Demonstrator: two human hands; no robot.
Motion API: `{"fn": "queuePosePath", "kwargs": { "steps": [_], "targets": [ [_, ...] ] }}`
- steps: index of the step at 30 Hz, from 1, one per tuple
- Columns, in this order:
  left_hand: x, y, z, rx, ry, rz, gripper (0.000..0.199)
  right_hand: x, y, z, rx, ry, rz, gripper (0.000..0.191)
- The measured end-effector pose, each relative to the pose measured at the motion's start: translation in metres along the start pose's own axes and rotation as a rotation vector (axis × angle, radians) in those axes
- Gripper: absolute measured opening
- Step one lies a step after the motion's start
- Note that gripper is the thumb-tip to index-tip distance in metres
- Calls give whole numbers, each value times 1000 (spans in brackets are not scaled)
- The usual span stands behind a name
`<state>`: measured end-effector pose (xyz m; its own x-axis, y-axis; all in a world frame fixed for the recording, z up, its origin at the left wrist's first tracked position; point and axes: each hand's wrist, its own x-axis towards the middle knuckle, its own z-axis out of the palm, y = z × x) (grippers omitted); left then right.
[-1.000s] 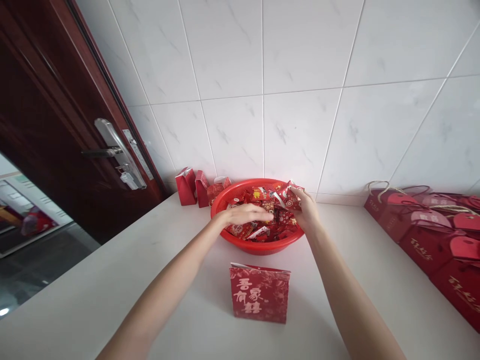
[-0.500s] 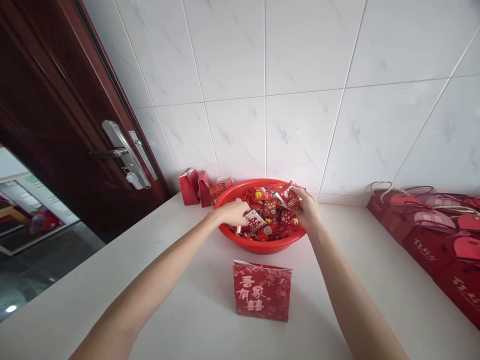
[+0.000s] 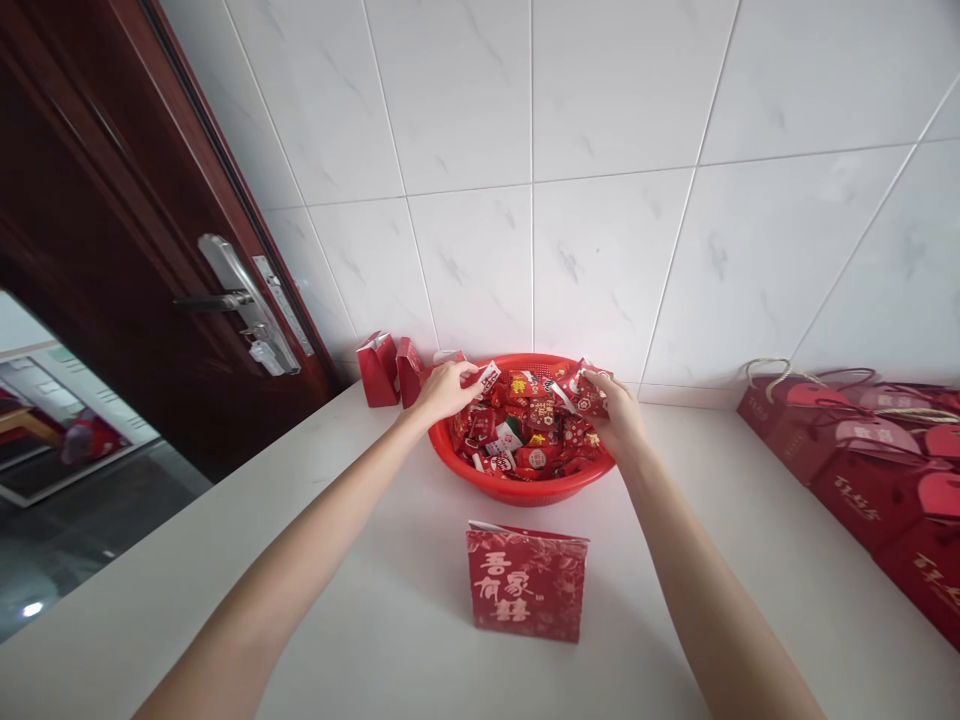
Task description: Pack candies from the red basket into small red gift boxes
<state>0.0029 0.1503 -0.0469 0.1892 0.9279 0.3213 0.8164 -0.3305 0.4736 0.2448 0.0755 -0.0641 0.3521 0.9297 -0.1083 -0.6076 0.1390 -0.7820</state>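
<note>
A red plastic basket (image 3: 517,492) stands near the wall, filled with wrapped candies (image 3: 541,413) in red, white and gold. Over its left rim, my left hand (image 3: 448,390) pinches a white-and-red wrapped candy (image 3: 489,377). At the right side, my right hand (image 3: 621,412) is closed on red patterned wrapped candies (image 3: 589,396); how many it holds is hidden. In front of the basket a red paper gift box (image 3: 525,585) with pale lettering stands upright, its top edges slightly apart. Neither hand touches this box.
Small red boxes (image 3: 379,370) stand along the wall left of the basket. Several dark red gift boxes with rope handles (image 3: 847,490) line the counter's right side. A tiled wall (image 3: 600,280) rises behind; a brown door (image 3: 135,220) with a metal handle is at left.
My left hand has lifted up and left from the candies toward the basket's back left rim, carrying the white-and-red candy. My right hand stays nearly in place.
</note>
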Motion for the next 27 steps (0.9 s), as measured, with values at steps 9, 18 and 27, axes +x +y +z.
{"fn": "queuePosePath", "kwargs": {
  "steps": [9, 18, 27],
  "targets": [
    [-19, 18, -10, -21, -423, 338, 37, 0, -1, -1, -16, -12, -1, 11],
    [-26, 26, 6, 184, -744, 187, 55, 2, -1, -2, -38, -24, 2, 12],
    [-13, 24, 15, -305, -382, 258, 19, -4, -3, 2, -23, 5, 13, 7]
  ]
}}
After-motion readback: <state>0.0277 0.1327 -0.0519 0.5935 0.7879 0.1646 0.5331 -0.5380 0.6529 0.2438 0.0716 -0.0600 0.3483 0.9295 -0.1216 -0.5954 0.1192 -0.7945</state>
